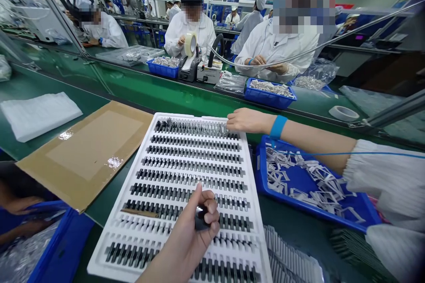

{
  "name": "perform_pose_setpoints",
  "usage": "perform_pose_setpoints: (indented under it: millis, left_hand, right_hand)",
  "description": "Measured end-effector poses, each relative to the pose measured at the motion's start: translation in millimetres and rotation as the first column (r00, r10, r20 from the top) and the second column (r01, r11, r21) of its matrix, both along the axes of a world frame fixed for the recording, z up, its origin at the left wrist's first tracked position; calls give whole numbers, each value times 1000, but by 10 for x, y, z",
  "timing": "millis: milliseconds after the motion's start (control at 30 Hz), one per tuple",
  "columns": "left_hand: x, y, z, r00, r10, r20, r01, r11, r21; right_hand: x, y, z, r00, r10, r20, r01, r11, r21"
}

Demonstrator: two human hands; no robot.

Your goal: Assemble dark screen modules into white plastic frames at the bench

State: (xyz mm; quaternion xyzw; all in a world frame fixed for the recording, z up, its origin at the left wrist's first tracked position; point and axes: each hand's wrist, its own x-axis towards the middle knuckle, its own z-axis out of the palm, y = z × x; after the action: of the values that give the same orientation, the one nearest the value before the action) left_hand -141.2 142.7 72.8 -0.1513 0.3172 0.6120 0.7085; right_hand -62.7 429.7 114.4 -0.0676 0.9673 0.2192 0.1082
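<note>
We see the left hand (181, 234) pinching a small black part (201, 219) between thumb and fingers over the white tray (149, 126), its long axis roughly upright, exact direction hard to tell. The right hand (245, 120) lies open, fingers pointing left, at the tray's far edge, touching the rows of black parts (192, 129), with a blue bin (260, 172) of silvery pieces beneath the forearm.

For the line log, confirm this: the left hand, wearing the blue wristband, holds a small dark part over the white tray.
Wrong on one point: the blue wristband is on the right hand, not the left hand, as the head view shows. The left hand does hold the small dark part over the white tray.
</note>
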Motion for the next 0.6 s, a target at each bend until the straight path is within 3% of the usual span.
perform_pose_setpoints:
  millis: [133, 200, 267, 333, 433, 600]
  left_hand:
    - [-29, 6, 19, 997, 20, -78, -22, 999, -29]
    - [-30, 28, 38, 991, 30, -132, -37, 998, -53]
    - [-12, 55, 68, 988, 31, -152, -41, 997, -63]
    - [24, 73, 107, 990, 2, -138, -9, 999, -46]
    - [84, 55, 162, 993, -72, -95, 76, 996, 42]
    - [124, -64, 193, 985, -160, -61, 165, 982, 92]
  right_hand:
    - [59, -201, 255, 994, -63, -89, 58, 997, -59]
    - [78, -459, 439, 975, -154, -161, 109, 960, -259]
    - [61, -786, 606, 976, -204, -83, 119, 808, -577]
    - [6, -1103, 716, 981, -140, 138, 196, 662, -723]
    - [-107, -1416, 741, 927, -36, 375, 327, 569, -754]
    - [-195, -1531, 582, 834, -21, 551, 510, 410, -756]
